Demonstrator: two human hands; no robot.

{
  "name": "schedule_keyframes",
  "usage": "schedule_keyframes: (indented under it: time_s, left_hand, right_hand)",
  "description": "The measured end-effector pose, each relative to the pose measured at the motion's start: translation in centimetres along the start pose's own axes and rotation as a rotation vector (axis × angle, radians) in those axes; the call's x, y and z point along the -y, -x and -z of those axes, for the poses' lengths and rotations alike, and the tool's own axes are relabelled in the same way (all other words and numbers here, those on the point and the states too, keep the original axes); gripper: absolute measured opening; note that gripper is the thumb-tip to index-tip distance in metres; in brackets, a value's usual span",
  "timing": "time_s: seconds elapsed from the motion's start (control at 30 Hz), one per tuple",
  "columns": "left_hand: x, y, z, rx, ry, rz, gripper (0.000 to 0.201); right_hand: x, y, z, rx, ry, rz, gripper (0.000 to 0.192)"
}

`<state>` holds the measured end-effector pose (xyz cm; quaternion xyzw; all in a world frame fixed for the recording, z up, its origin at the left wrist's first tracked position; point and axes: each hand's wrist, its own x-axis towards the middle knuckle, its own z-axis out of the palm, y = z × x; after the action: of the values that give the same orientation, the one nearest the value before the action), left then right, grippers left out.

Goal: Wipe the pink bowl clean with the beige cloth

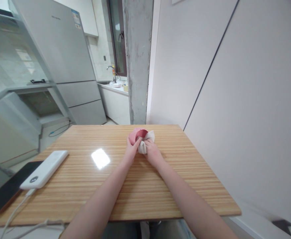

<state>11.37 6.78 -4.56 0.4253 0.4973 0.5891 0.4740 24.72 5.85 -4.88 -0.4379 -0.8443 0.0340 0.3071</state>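
Honestly, decent grip: left hand [132, 148] curled round the pink container [133, 134] near the far edge of the table [197, 179], right hand [153, 152] closed on a bunched white cloth [150, 135]. Looks like wiping, so I'd turn the container slowly, pressing lightly.

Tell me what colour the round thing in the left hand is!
The round thing is pink, darker inside; the head view shows it best.

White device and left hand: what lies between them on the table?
In the head view, wooden tabletop with one bright patch of light.
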Motion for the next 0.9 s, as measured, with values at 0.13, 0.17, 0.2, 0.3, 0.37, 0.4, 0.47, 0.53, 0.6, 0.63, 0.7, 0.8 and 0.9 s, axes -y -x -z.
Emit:
schedule_keyframes:
  time_s: [0.13,0.17,0.2,0.3,0.37,0.4,0.47,0.53,0.6,0.63,0.7,0.8,0.9]
  left_hand:
    - [-0.2,-1.0,0.9,-0.013,-0.037,0.000,0.069]
    - [-0.4,-1.2,1.2,-0.018,-0.042,-0.013,0.066]
    - [-0.7,-1.4,1.5,-0.010,-0.038,-0.020,0.064]
    - [-1.0,-1.1,1.5,0.021,0.006,-0.027,0.070]
    - [-0.8,-0.5,0.8,-0.010,0.025,-0.051,0.084]
    - [-0.7,-0.3,0.5,-0.036,0.023,-0.065,0.087]
    - [-0.6,-0.1,0.2,-0.061,-0.008,-0.088,0.080]
    - [-0.8,-0.2,0.6,-0.048,-0.043,-0.079,0.066]
    - [-1.1,-0.5,1.1,-0.036,-0.065,-0.056,0.064]
    - [-1.2,-0.6,1.3,-0.037,-0.068,-0.050,0.066]
    - [-1.1,-0.6,1.3,-0.046,-0.061,-0.058,0.074]
    - [-0.3,-0.1,0.3,-0.044,0.012,-0.060,0.086]
    - [0.2,0.1,-0.3,-0.068,0.077,-0.050,0.097]
  right_hand:
    - [0.0,-0.1,0.1,0.009,-0.046,0.045,0.024]
    - [0.2,-0.2,0.3,0.007,-0.047,0.062,0.027]
    - [0.4,-0.2,0.4,0.001,-0.043,0.074,0.030]
    - [1.0,-0.1,0.4,-0.015,-0.007,0.061,0.028]
    - [1.3,0.0,0.3,-0.022,0.016,0.015,0.021]
    - [1.3,0.0,0.1,-0.028,0.019,-0.003,0.020]
    - [1.2,0.0,0.1,-0.038,0.005,-0.005,0.020]
    - [1.0,-0.1,0.3,-0.021,-0.014,0.037,0.022]
    - [0.9,-0.2,0.6,0.012,-0.007,0.075,0.022]
    - [0.8,-0.3,0.7,0.024,0.007,0.078,0.021]
    - [0.8,-0.3,0.8,0.035,0.042,0.056,0.018]
    - [0.9,-0.3,0.6,0.026,0.083,0.008,0.017]
    - [1.1,-0.3,0.2,-0.006,0.085,0.006,0.019]
